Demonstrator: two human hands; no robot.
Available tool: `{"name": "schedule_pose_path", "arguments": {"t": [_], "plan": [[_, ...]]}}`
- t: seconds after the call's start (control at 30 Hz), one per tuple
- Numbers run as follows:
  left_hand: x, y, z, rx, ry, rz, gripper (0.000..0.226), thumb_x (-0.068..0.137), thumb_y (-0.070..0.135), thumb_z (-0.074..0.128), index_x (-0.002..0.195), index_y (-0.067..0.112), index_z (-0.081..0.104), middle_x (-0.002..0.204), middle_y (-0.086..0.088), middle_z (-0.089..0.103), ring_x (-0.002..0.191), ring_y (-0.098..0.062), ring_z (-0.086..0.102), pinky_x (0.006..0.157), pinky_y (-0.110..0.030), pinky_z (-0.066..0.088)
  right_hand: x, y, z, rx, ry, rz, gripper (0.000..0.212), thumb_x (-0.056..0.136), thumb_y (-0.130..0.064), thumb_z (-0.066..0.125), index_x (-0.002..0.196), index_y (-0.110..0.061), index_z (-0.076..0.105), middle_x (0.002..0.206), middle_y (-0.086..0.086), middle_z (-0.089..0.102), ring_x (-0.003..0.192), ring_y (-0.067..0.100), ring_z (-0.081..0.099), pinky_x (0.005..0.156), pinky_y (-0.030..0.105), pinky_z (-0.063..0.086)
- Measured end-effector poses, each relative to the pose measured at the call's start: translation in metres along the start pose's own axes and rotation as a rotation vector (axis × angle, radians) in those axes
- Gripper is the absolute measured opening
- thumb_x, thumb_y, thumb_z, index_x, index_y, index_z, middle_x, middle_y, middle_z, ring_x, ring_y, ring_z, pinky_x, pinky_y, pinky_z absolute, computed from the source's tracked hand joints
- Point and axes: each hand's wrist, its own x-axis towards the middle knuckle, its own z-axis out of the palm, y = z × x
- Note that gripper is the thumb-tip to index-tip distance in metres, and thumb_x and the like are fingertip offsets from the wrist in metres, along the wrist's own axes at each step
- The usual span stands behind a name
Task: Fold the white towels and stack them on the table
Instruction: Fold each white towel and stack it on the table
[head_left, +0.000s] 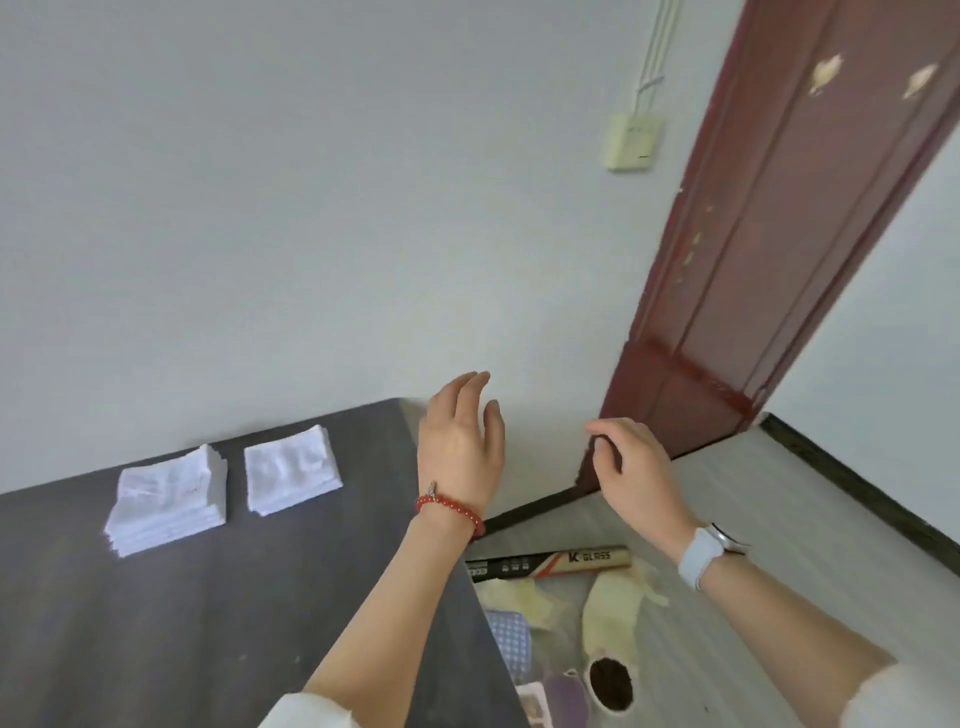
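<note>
Both hands are holding nothing: the left hand (460, 447) is hovering with fingers loosely spread, the right hand (634, 467) loosely curled. Two stacks of folded white cloth towels (169, 499) (291, 470) are lying side by side on the dark grey table (208, 623), their long sides running toward the pale wall (311, 208).

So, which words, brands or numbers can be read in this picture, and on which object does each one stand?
"K GLASS": on the long box lying on the floor beside the table, at its pale right end.
Small white marks on the black left end of the same box: too small to read.
Faint marks on the wall switch plate: too blurred to read.
Towel stacks: no text visible.
</note>
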Motion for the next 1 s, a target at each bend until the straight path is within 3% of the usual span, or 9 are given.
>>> {"name": "schedule_pose_path", "arguments": {"t": [0.1,0.23,0.3,0.4,0.53,0.7,0.87,1.0], "plan": [[-0.041,0.120,0.044,-0.160,-0.047,0.098,0.040,0.089,0.026,0.036,0.112,0.005,0.061,0.110,-0.011,0.063,0.103,-0.026,0.057,0.088,-0.026,0.043,-0.065,0.048,-0.120,-0.088,0.099,0.081,0.024,0.084,-0.011,0.046,0.097,-0.006,0.066,0.091,0.007,0.067,0.085,0.028,0.061,0.077,0.033,0.046],[-0.103,0.275,0.113,-0.330,-0.226,0.316,0.038,0.087,0.027,0.038,0.108,0.006,0.062,0.107,-0.009,0.064,0.096,-0.027,0.060,0.082,-0.035,0.050,-0.163,0.111,-0.265,-0.254,0.236,0.260,0.023,0.083,-0.006,0.050,0.099,-0.004,0.066,0.095,0.011,0.067,0.090,0.030,0.061,0.080,0.036,0.048],[-0.132,0.348,0.142,-0.384,-0.303,0.427,0.038,0.085,0.026,0.039,0.107,0.006,0.062,0.105,-0.009,0.065,0.093,-0.026,0.061,0.079,-0.032,0.048,-0.213,0.138,-0.330,-0.327,0.308,0.371,0.025,0.085,-0.007,0.048,0.102,-0.004,0.066,0.098,0.012,0.066,0.091,0.031,0.061,0.081,0.039,0.049],[-0.178,0.449,0.188,-0.488,-0.405,0.578,0.038,0.084,0.025,0.039,0.108,0.007,0.063,0.103,-0.009,0.066,0.093,-0.024,0.060,0.081,-0.028,0.044,-0.287,0.177,-0.420,-0.433,0.412,0.588,0.026,0.088,-0.010,0.046,0.107,-0.006,0.064,0.102,0.011,0.066,0.094,0.030,0.061,0.081,0.031,0.045],[-0.250,0.563,0.256,-0.574,-0.595,0.732,0.038,0.085,0.026,0.039,0.108,0.007,0.063,0.102,-0.008,0.066,0.093,-0.029,0.062,0.078,-0.036,0.048,-0.390,0.230,-0.515,-0.569,0.537,0.789,0.025,0.087,-0.005,0.050,0.107,-0.008,0.064,0.102,0.011,0.065,0.099,0.032,0.057,0.083,0.040,0.047],[-0.312,0.659,0.334,-0.595,-0.718,0.839,0.029,0.088,0.014,0.051,0.114,0.005,0.060,0.108,-0.011,0.064,0.099,-0.030,0.058,0.084,-0.036,0.044,-0.460,0.286,-0.589,-0.606,0.588,0.960,0.026,0.088,-0.006,0.048,0.109,-0.007,0.063,0.105,0.010,0.064,0.101,0.030,0.057,0.086,0.039,0.045],[-0.355,0.783,0.442,-0.607,-0.863,0.893,0.035,0.093,0.020,0.043,0.126,0.013,0.050,0.123,-0.005,0.056,0.113,-0.024,0.050,0.095,-0.035,0.039,-0.508,0.381,-0.693,-0.674,0.594,1.095,0.026,0.087,-0.005,0.047,0.108,-0.008,0.063,0.106,0.010,0.064,0.100,0.029,0.058,0.083,0.036,0.046],[-0.381,0.876,0.513,-0.683,-0.940,0.825,0.029,0.090,0.013,0.049,0.117,0.008,0.059,0.114,-0.009,0.061,0.106,-0.026,0.056,0.089,-0.036,0.043,-0.533,0.451,-0.770,-0.651,0.596,1.194,0.026,0.087,-0.006,0.046,0.104,-0.010,0.065,0.104,0.005,0.066,0.095,0.025,0.061,0.078,0.029,0.046]]}}
